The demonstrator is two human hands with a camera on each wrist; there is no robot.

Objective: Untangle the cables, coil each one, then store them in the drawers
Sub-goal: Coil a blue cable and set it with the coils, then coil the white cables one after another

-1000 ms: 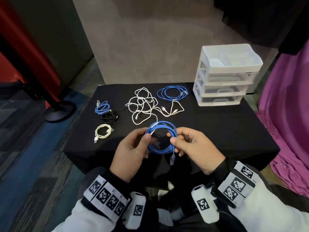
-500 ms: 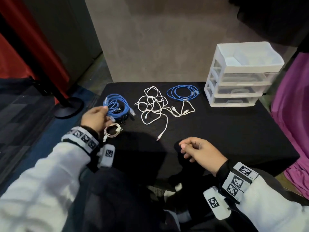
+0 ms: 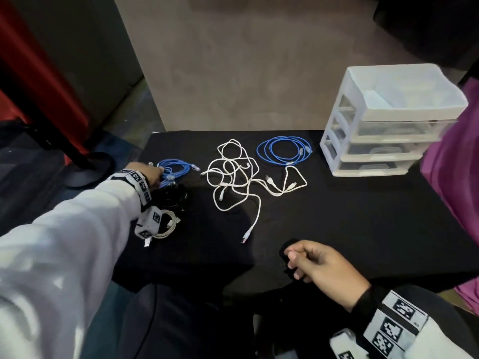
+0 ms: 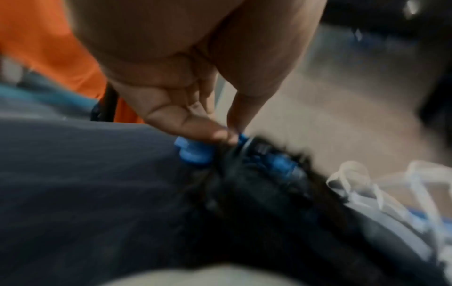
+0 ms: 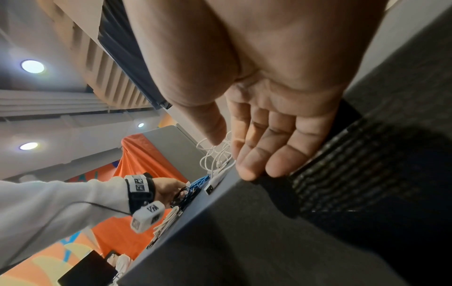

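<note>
Two fingertips (image 4: 217,133) of the left hand (image 3: 145,173) pinch the coiled blue cable bundle (image 3: 176,169) at the table's (image 3: 337,216) far-left edge, above a black coil (image 3: 172,196). Light, springy loops likely unwind unless gripped across all strands. Right hand (image 3: 324,268) rests loosely curled, holding nothing. White tangled cables (image 3: 241,182) lie mid-table; the translucent plastic drawer unit (image 3: 383,130) stands far right.
</note>
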